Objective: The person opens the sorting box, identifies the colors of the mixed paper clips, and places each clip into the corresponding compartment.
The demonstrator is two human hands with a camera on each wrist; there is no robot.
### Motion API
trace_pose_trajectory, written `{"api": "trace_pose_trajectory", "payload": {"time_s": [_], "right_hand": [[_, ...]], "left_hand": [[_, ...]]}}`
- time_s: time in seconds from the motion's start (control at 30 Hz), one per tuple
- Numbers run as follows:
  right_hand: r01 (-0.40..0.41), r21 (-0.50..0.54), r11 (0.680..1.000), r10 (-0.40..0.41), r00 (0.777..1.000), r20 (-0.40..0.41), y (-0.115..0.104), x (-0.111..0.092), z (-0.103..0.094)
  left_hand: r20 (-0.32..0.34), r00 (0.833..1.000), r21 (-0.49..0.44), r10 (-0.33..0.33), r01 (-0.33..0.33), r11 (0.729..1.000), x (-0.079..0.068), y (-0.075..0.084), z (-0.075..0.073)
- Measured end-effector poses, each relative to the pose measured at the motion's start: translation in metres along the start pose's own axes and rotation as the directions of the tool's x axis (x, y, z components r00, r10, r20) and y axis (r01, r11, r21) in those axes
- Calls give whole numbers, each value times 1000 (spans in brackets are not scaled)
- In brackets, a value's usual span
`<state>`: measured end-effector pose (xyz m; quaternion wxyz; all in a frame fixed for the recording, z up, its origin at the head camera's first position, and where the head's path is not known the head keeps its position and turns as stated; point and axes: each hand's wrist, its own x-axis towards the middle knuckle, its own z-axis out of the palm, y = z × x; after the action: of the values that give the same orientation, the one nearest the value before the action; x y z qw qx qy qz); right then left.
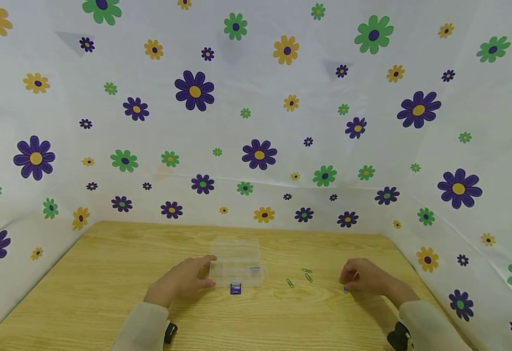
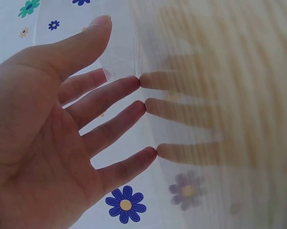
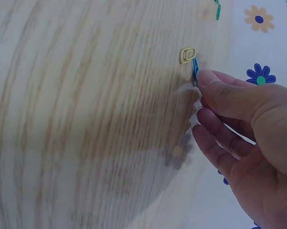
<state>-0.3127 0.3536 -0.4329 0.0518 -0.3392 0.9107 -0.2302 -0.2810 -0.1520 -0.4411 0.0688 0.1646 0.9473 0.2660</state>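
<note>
My right hand pinches a blue paper clip between thumb and forefinger, low over the table at the right. Close by the blue clip lies a yellow paper clip. My left hand is at the left side of a clear plastic compartment box, fingers straight and spread; the left wrist view shows the fingertips touching the tabletop. The box's lid is raised behind it. A blue paper clip lies in its right-hand part.
Several green paper clips and yellow paper clips lie scattered between the box and my right hand. A small dark-blue piece is at the box's front edge. Flower-print cloth walls in the wooden table at back and sides.
</note>
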Motion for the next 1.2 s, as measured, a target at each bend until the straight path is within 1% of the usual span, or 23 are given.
{"api": "trace_pose_trajectory", "payload": {"time_s": [0.23,0.4,0.6,0.73,1.07,1.2], "right_hand": [[3,-18,1000,-3,1000,5,0,-1,2],[1,-18,1000,-1,1000,-3,-2,-1,3],[3,-4,1000,-3,1000,-21,-2,-2,5],[38,-5,999,-38,998,-42,1,-2,7],[120,-20,993,-121,989,-81,3,-2,11],[132,-26,991,-134,987,-89,2,0,11]], "left_hand": [[-8,1000,5,7,-7,1000,1,-3,4],[-1,1000,-5,-4,4,1000,-1,-2,3],[0,1000,0,4,-4,1000,0,-2,2],[3,1000,0,-5,5,1000,-1,-2,2],[5,1000,-2,-3,3,1000,-1,-1,1],[3,1000,0,-5,5,1000,0,-1,0]]}}
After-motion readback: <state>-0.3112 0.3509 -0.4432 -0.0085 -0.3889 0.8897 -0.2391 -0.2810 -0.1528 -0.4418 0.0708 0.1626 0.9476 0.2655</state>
